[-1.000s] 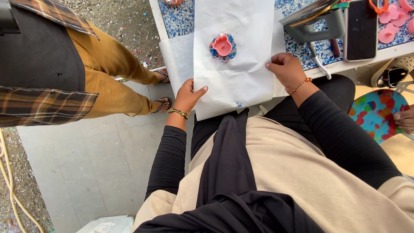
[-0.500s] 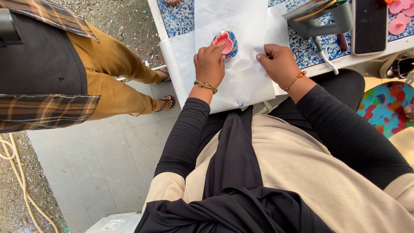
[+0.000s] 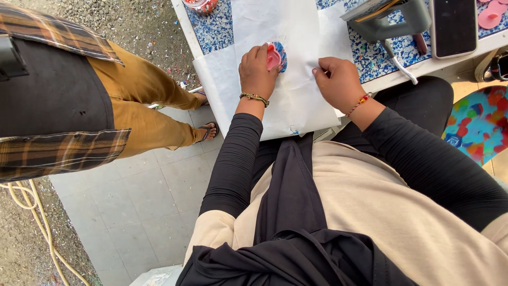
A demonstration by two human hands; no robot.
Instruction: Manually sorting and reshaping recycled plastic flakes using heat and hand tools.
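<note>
A large white paper sheet (image 3: 288,100) lies on a blue speckled table (image 3: 214,29) and hangs over its near edge. On the sheet sits a small round blue disc with a pink piece (image 3: 276,55) on top. My left hand (image 3: 256,71) rests over the disc's left side, fingers curled onto the pink piece. My right hand (image 3: 338,82) presses on the sheet to the right of the disc, fingers bent, pinching or pinning the paper.
A grey metal tool (image 3: 389,18) and a black phone (image 3: 455,26) lie at the table's right. Pink pieces (image 3: 489,13) sit at the far right. Another person in mustard trousers (image 3: 143,103) stands at left on grey tiles. A colourful round seat (image 3: 479,124) is at right.
My left hand rose from the sheet's lower edge up onto the disc and now covers more of it. My right hand shifted slightly inward on the paper.
</note>
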